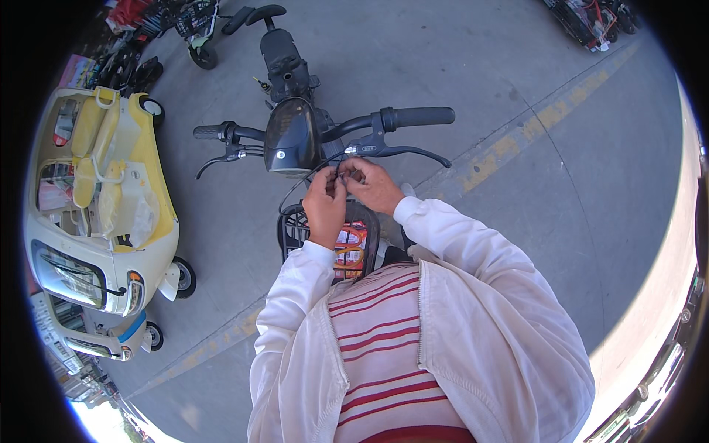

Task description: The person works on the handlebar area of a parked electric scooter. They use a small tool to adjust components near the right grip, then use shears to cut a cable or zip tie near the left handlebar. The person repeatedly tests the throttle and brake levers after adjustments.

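Head: bike [290, 140] stands on ylw-striped outdr pvmt [458, 66].

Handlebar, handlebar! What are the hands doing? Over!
Left hand, right hand: close together, grip unclear. Black cable alongside. Hands hide any contact.

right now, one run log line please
left hand: at cable | right hand: at cable | basket: holding red packages

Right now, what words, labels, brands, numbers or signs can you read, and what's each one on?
None can be read clearly.
Packets in the basket: print, too small.
Headlight cowl: round badge, too small.
Lever mount above the right hand: pale mark, too small.
Yellow-and-white vehicle: small mark inside, blurred.
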Motion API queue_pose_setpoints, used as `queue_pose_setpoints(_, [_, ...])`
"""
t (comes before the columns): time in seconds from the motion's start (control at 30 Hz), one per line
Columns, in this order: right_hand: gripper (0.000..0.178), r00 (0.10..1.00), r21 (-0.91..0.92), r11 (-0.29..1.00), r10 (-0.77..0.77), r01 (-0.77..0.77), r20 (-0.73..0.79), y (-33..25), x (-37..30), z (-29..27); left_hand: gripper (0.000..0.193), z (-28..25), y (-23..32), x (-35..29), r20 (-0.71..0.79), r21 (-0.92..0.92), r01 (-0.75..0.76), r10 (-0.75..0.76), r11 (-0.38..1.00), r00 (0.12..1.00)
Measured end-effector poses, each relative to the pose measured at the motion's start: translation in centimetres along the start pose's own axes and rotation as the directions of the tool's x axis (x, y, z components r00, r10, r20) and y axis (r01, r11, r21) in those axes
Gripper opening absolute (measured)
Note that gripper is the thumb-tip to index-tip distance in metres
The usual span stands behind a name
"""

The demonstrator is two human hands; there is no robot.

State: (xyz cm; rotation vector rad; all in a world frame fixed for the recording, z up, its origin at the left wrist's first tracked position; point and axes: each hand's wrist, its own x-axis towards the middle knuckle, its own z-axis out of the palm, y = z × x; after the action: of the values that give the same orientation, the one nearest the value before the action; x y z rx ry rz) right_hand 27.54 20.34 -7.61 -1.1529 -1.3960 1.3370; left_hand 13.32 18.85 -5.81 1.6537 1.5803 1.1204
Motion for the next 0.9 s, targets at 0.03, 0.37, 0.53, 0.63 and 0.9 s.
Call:
queue_pose_setpoints(0.03, [0.017, 1.000, 0.015, 1.000, 0.002, -0.002, 0.003, 0.1, 0.0, 0.0, 0.022, 0.0, 0.1, 0.0, -0.001, 0.000, -0.002, 0.002, 1.000, 1.000])
queue_pose_setpoints(0.37, [0.014, 1.000, 0.099, 0.995, 0.020, -0.020, -0.003, 0.3, 0.1, 0.2, 0.021, 0.2, 0.2, 0.0, -0.014, 0.020, -0.010, 0.010, 1.000, 1.000])
queue_pose_setpoints(0.53, [0.014, 0.994, 0.030, 0.997, -0.070, 0.073, -0.086, 0.5, 0.0, 0.5, 0.020, 0.3, -0.1, 0.0, -0.006, 0.000, -0.009, 0.009, 1.000, 1.000])
queue_pose_setpoints(0.63, [0.014, 0.961, -0.179, 0.962, -0.233, 0.205, -0.148, 0.2, -0.2, 0.5, 0.019, 0.2, -0.2, 0.1, 0.013, -0.005, -0.002, 0.002, 1.000, 1.000])
queue_pose_setpoints(0.9, [0.015, 0.955, -0.384, 0.904, -0.260, 0.188, -0.144, 0.0, -0.5, 0.3, 0.019, 0.2, -0.9, 0.1, 0.093, -0.080, 0.014, -0.007, 0.997, 0.996])
